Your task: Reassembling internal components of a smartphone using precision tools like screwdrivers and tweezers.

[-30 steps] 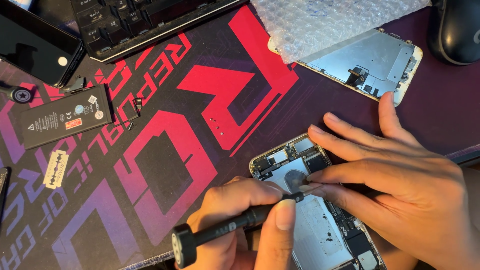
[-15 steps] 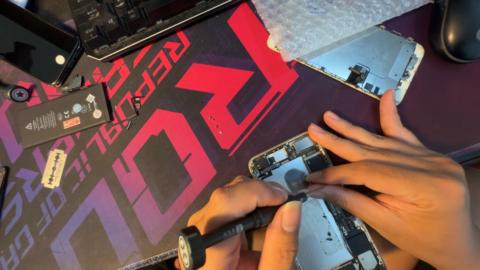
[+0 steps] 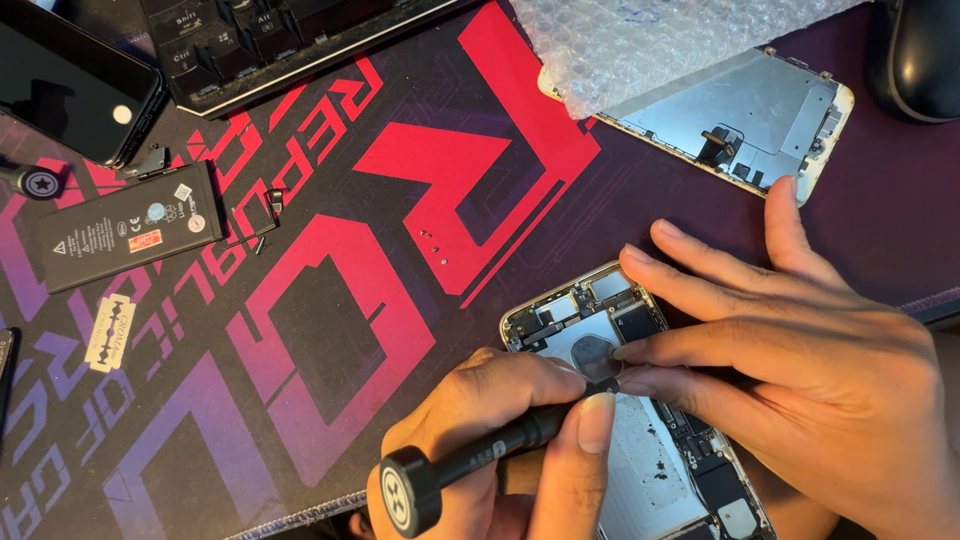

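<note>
Seemingly mid-unscrewing: left hand grips a screwdriver, tip inside the opened phone on the mat; right hand lies open, fingertips steadying it. Next likely needs careful turning.

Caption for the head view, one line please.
Left hand holds a black screwdriver to an opened phone steadied by the right hand on a red-patterned desk mat.

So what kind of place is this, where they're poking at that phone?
Probably a desk used for phone repair. An opened phone lies on a red and purple desk mat, with a loose battery and a keyboard nearby. The left hand holds a small screwdriver.
</note>
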